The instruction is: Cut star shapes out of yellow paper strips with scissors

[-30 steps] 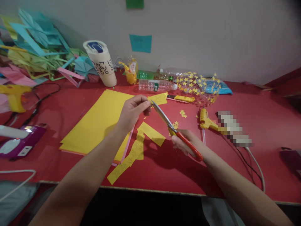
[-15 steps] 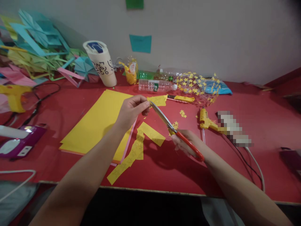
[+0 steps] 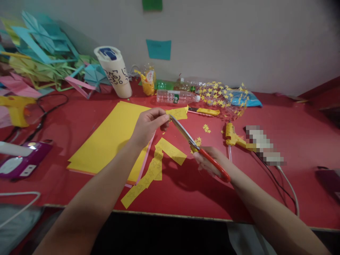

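Observation:
My right hand [image 3: 208, 161] grips a pair of scissors [image 3: 183, 131] by the red handles, the blades pointing up and left. Their tips meet the fingertips of my left hand [image 3: 152, 124], which is closed in a pinch on a small piece of yellow paper, mostly hidden by the fingers. Below lie yellow paper strips [image 3: 174, 151] with pencilled star outlines. Left of them is a stack of yellow paper sheets [image 3: 103, 141], partly under my left forearm. Little yellow stars [image 3: 206, 128] are scattered beyond the scissors.
A yellow glue gun [image 3: 231, 134] lies to the right. Behind are a yellow utility knife [image 3: 208, 112], a plastic bottle [image 3: 170, 96] and a star-covered clear bottle [image 3: 223, 95]. A white tumbler [image 3: 117, 76] and folded paper shapes [image 3: 47, 42] stand at the back left.

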`<move>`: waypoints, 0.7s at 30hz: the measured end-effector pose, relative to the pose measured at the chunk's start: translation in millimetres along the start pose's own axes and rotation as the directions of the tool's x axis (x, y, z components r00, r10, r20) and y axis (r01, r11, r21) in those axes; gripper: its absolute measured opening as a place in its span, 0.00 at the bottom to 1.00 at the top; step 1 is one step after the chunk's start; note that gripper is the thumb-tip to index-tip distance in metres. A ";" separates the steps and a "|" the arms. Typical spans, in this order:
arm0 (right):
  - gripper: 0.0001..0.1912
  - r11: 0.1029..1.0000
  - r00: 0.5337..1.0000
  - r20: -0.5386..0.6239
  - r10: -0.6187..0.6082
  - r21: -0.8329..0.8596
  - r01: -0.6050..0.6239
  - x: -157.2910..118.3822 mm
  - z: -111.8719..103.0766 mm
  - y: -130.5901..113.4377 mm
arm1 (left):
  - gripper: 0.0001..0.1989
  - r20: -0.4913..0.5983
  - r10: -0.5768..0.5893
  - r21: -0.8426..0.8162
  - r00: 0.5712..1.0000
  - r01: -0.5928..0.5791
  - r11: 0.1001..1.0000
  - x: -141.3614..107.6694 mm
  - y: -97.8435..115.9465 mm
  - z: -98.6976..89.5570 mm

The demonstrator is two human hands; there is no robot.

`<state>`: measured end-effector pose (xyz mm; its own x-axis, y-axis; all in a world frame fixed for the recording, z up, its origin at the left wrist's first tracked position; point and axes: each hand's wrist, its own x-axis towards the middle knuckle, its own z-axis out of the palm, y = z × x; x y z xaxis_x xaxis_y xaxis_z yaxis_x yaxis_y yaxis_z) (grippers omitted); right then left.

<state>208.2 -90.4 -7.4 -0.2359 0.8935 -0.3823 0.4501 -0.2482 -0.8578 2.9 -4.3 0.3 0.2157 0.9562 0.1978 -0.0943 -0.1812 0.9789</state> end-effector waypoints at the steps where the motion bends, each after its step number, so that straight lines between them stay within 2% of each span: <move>1: 0.28 1.000 1.000 0.002 0.001 0.003 -0.001 0.0 -0.1 -0.3 | 0.06 0.001 -0.002 -0.004 1.000 0.002 1.000 0.0 -0.1 0.0; 10: 0.28 1.000 1.000 0.005 0.014 -0.007 -0.014 1.6 0.0 3.1 | 0.06 0.016 0.010 -0.023 1.000 -0.010 1.000 -0.1 1.1 -1.0; 15: 0.29 1.000 1.000 0.001 -0.025 -0.005 0.025 2.5 0.7 4.3 | 0.07 0.000 0.046 0.023 0.999 -0.046 0.999 -0.7 -0.3 -1.8; 21: 0.27 0.997 0.997 0.028 -0.074 0.019 0.074 1.2 0.3 5.9 | 0.08 0.031 0.066 0.017 0.997 -0.067 0.998 -3.8 0.1 3.1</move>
<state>210.3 -90.9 -13.0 -0.2923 0.8988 -0.3266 0.4145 -0.1887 -0.8903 5.0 -8.7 -0.2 0.2388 0.9345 0.2638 -0.0918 -0.2488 0.9642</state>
